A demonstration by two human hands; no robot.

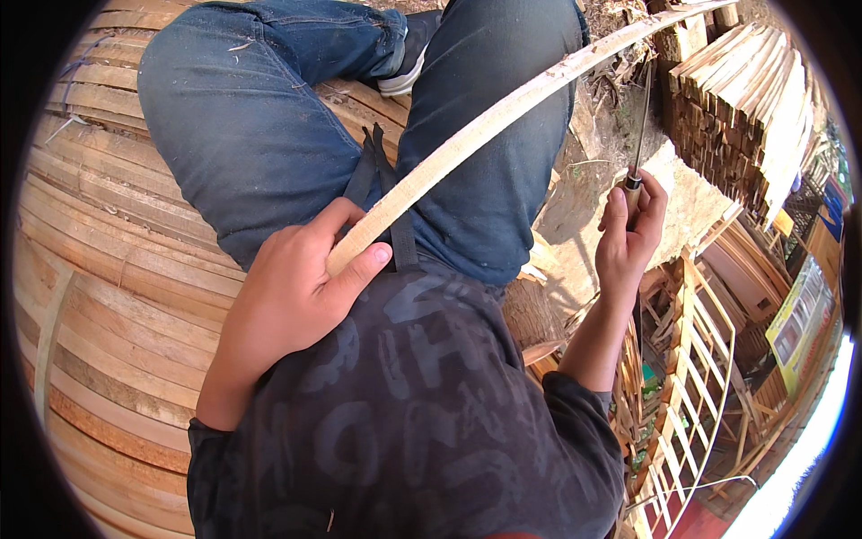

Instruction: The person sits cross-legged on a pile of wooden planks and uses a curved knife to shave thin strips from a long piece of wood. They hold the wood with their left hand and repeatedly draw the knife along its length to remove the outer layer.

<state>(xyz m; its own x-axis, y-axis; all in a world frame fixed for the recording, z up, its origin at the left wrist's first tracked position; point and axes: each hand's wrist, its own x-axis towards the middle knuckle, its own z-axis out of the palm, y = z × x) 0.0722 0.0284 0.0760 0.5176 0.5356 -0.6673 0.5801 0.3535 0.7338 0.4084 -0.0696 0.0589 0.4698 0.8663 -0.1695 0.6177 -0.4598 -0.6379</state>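
Observation:
A long, pale wooden strip [485, 128] crosses over my lap, from my waist to the far right. Its near end is gripped between the thumb and fingers of my left hand [292, 283]. Off to the right, my right hand [631, 229] is closed round the wooden handle of a long, thin-bladed knife [643, 126]. The blade points away from me and stands apart from the strip. Part of the handle is hidden by my fingers.
Stacked planks [126, 305] lie along my left and under my bent legs. A pile of split wood pieces [741, 108] stands at the far right, with shavings on the ground nearby. A slatted wooden frame [687, 386] leans at the lower right beside a yellow-edged poster [802, 323].

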